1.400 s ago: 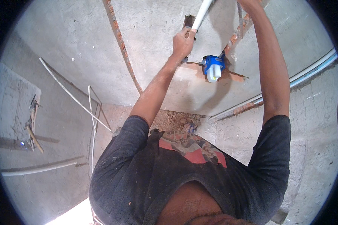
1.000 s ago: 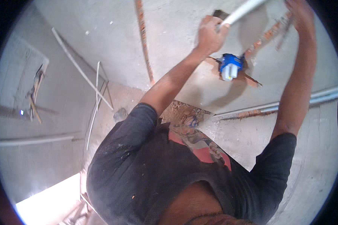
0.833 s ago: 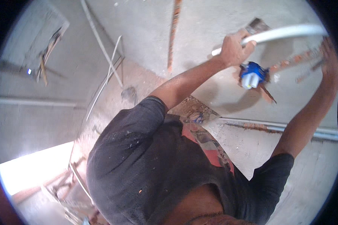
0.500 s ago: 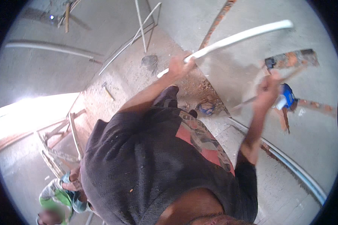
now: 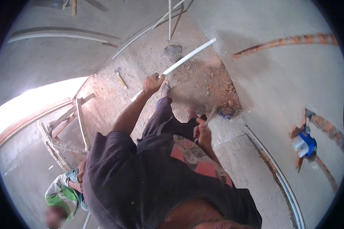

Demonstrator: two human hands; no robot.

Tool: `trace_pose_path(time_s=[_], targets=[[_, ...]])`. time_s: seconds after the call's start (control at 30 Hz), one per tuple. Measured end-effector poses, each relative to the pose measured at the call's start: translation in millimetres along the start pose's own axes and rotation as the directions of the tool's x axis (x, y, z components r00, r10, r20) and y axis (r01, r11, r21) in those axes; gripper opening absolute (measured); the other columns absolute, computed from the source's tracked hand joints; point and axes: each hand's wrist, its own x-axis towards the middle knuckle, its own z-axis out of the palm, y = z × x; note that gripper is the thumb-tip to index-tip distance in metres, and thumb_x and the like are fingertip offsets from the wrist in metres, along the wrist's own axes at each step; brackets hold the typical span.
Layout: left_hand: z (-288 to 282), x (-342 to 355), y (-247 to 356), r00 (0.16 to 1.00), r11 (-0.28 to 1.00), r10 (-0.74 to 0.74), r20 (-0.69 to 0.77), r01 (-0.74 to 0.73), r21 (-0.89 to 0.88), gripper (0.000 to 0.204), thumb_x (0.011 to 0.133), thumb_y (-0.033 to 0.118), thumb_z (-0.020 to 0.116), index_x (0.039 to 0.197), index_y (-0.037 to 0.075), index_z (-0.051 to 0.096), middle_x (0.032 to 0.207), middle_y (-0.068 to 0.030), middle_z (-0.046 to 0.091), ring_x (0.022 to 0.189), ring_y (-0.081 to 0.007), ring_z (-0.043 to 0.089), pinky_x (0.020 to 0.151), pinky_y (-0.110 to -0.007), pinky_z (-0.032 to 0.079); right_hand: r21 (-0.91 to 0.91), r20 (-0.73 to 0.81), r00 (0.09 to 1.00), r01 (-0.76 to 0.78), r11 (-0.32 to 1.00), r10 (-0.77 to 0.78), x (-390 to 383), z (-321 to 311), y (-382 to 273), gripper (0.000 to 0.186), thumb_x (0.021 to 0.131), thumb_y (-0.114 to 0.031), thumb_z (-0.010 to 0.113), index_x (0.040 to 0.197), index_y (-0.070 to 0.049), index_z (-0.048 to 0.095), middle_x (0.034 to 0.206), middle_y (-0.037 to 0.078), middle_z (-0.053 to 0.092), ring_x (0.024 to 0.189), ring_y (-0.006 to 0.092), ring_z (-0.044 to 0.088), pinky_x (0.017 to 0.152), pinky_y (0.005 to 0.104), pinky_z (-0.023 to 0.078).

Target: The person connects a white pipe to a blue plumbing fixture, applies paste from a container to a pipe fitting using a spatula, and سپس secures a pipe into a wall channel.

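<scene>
My left hand (image 5: 153,84) is closed around a white plastic pipe (image 5: 191,56), which slants up to the right over the dirt floor. A shorter end of the pipe sticks out below the fist, towards the lower left. In front of my body, my right hand (image 5: 203,136) is closed, apart from the pipe. A faint, blurred thin streak runs upward from its fingers; what it grips cannot be made out. My sandalled foot (image 5: 165,88) shows just below the pipe.
A hammer (image 5: 121,78) lies on the floor at left, near a wooden trestle (image 5: 80,122). Rubble (image 5: 223,89) lies along the right wall, which holds a blue electrical box (image 5: 305,144) and chased grooves (image 5: 290,41). Another person (image 5: 67,194) is at lower left.
My right hand has come down from beside the right wall to the front of my body. My left hand has moved left and lower with the pipe, and the view has shifted.
</scene>
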Motion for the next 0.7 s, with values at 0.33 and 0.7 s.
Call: trace_pose_path(time_s=[0.33, 0.7], targets=[[178, 292, -161, 0.992, 0.977, 0.094, 0.08, -0.107, 0.185, 0.06, 0.09, 0.057, 0.049, 0.103, 0.002, 0.069, 0.097, -0.0275, 0.068, 0.099, -0.043, 0.065, 0.088, -0.051, 0.052, -0.861, 0.508, 0.71, 0.412, -0.297, -0.489, 292, -6, 229, 0.047, 0.093, -0.018, 0.06, 0.129, 0.006, 0.042, 0.12, 0.028, 0.054, 0.095, 0.0392, 0.06, 0.077, 0.0493, 0.05], [311, 477, -297, 0.985, 0.982, 0.172, -0.021, -0.17, 0.079, 0.062, 0.09, 0.06, 0.05, 0.098, 0.002, 0.071, 0.093, -0.0245, 0.069, 0.094, -0.0402, 0.067, 0.086, -0.046, 0.051, -0.899, 0.322, 0.883, 0.398, 0.181, -0.341, 675, 71, 340, 0.033, 0.099, -0.029, 0.045, 0.102, -0.002, 0.065, 0.089, 0.028, 0.066, 0.086, 0.0469, 0.064, 0.077, 0.0553, 0.049]])
